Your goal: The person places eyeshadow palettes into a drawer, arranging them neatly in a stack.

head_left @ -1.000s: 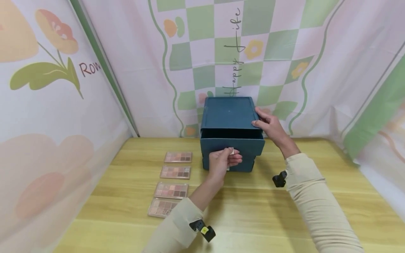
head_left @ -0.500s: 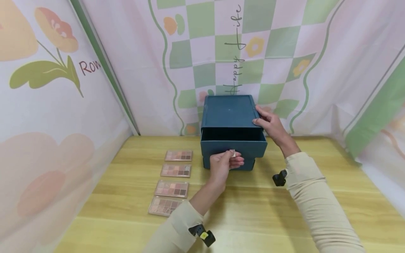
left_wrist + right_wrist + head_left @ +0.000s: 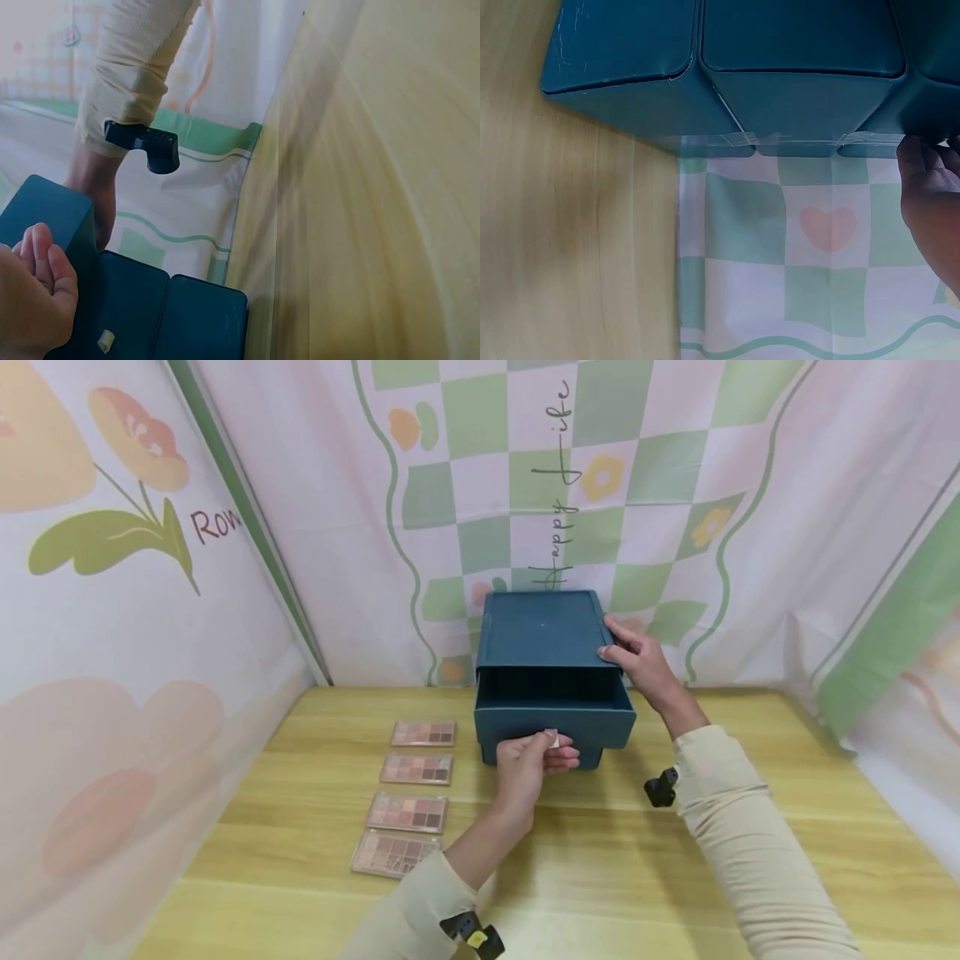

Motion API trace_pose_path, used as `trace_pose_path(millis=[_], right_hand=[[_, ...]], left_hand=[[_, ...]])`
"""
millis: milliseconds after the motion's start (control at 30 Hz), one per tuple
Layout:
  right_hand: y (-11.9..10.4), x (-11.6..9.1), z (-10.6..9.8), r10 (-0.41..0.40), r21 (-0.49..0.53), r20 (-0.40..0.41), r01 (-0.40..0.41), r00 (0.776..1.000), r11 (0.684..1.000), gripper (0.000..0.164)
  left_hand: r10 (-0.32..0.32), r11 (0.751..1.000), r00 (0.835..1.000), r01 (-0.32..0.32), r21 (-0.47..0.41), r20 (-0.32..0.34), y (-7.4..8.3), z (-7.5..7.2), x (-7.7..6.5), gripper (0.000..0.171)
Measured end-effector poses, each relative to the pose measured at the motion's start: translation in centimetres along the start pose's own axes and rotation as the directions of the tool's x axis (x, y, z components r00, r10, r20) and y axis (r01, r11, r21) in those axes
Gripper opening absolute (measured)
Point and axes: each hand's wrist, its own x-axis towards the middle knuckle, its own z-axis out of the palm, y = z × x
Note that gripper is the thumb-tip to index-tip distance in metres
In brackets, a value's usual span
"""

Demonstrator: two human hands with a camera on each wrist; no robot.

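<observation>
A dark teal drawer unit (image 3: pixel 543 627) stands against the back curtain. Its top drawer (image 3: pixel 600 728) is pulled partway out, and the part of its inside that shows holds nothing. My left hand (image 3: pixel 525 770) pinches the small white pull tab (image 3: pixel 553 738) on that drawer's front between thumb and index finger, the other fingers loosely bent. My right hand (image 3: pixel 647 667) grips the upper right edge of the unit, thumb on top and fingers along the side. In the left wrist view, lower drawers (image 3: pixel 202 319) sit shut under the drawn one, one bearing a pale tab (image 3: pixel 106 341).
To the left, several eyeshadow palettes (image 3: pixel 407 812) with clear lids lie in a column on the wooden table (image 3: pixel 285 860). The nearest palette (image 3: pixel 390 853) is partly behind my left sleeve. Printed curtains (image 3: pixel 480 485) enclose the back and sides. Tape (image 3: pixel 780 140) runs across the unit's side.
The top drawer has slid farther out toward me, its opening growing, with my left hand pulling on the tab. My right hand stays on the unit's upper edge.
</observation>
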Motion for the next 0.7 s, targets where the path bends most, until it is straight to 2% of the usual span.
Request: trace_pose_path(millis=[700], right_hand=[[-0.2, -0.3, 0.2, -0.005, 0.002, -0.015, 0.005, 1.0, 1.0, 0.064]], left_hand=[[-0.024, 1.0, 0.999, 0.024, -0.002, 0.036, 0.1, -0.3, -2.5, 0.032]])
